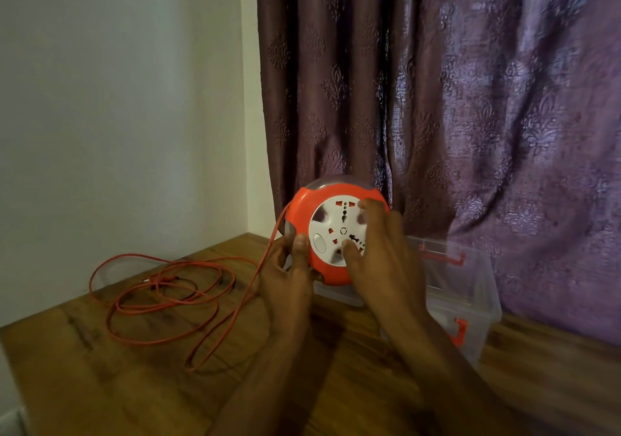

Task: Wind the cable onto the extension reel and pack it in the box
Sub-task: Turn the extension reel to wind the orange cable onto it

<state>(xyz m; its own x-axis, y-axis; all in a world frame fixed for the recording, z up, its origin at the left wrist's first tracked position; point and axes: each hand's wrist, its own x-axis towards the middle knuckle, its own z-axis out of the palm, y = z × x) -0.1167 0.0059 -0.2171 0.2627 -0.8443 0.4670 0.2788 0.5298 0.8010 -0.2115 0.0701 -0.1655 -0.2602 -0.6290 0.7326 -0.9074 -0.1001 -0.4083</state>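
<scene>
Round orange-and-white plastic extension reel (336, 230) held upright near wooden table's (100, 368) far edge: left hand (289, 267) grips rim, right hand (376, 250) fingers spread on face; thin orange cable (161, 298) looped loose toward left edge; turn steadily, keep cable taut.

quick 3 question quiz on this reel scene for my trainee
1. True or false: the cable is fully wound onto the reel.
2. Which hand grips the reel's orange rim: A left hand, B right hand?
3. Fill in: the clear box stands on the wooden ____.

Key:
1. False; it lies in loose loops.
2. A; the right hand's fingers rest on the white socket face.
3. Table.
</scene>
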